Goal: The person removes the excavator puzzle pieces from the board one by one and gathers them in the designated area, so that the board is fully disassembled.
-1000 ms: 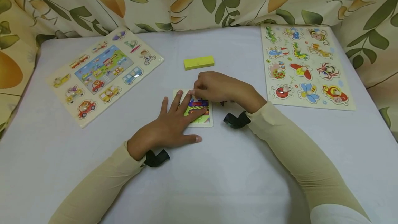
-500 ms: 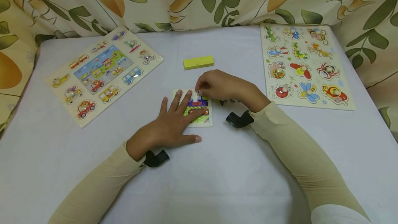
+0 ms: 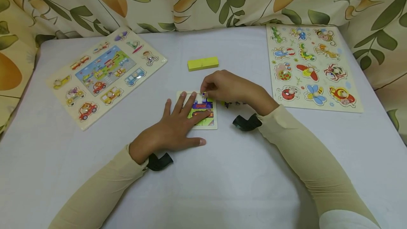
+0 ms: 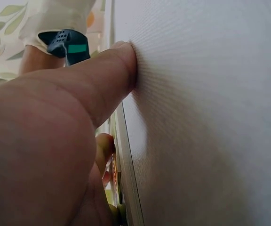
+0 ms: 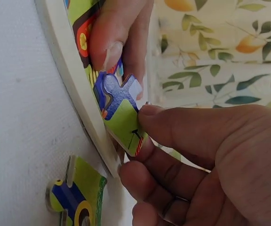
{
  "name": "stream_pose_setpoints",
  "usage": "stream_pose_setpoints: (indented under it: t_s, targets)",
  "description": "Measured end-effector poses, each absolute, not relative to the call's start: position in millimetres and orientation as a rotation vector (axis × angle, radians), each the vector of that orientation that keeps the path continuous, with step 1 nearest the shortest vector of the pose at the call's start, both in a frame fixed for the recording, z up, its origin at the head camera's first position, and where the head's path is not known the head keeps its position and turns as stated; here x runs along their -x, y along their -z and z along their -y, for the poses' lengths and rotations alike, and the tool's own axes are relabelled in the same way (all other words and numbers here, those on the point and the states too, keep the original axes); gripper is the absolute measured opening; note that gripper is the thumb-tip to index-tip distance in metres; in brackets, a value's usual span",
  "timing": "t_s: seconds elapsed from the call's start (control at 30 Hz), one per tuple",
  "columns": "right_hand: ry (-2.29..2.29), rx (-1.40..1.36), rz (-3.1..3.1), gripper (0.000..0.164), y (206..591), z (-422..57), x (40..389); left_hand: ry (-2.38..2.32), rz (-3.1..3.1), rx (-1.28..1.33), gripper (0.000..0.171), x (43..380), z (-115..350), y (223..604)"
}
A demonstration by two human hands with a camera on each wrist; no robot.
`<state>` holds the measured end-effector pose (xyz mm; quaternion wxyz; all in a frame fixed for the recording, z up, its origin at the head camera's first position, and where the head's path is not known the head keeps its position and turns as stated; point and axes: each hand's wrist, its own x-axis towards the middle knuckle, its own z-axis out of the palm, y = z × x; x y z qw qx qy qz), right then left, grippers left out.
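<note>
My left hand (image 3: 173,130) lies spread over a small jigsaw puzzle board (image 3: 214,124), its fingers resting on the printed picture and the thumb on the tablecloth. Between thumb and fingers my right hand (image 3: 227,87) pinches a green and blue puzzle piece (image 5: 123,115) at the board's far right corner. In the right wrist view that piece is tilted over the board's edge, close to the left fingers. Just off the board lies a loose green and blue puzzle piece (image 5: 76,193), mostly hidden under the right hand in the head view.
Beyond the hands sits a yellow block (image 3: 203,64). A vehicle peg puzzle (image 3: 106,73) is at the left, an insect peg puzzle (image 3: 314,68) at the right. Leaf-patterned curtains (image 3: 203,3) border the back of the white-covered table (image 3: 222,186).
My right hand has shifted slightly right and back from the board's top edge, uncovering more of the picture and the held piece. The left hand stays in place.
</note>
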<state>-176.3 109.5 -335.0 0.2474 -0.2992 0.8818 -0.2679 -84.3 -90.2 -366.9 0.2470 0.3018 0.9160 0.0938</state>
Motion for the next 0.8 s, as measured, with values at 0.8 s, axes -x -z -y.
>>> stream_pose_setpoints:
  t_s: [0.8]
  targets:
    - [0.955,0.804,-2.340,0.013,337.8,-126.1,175.8,-0.245,-2.502,-0.830,0.081,84.6,90.1,367.6]
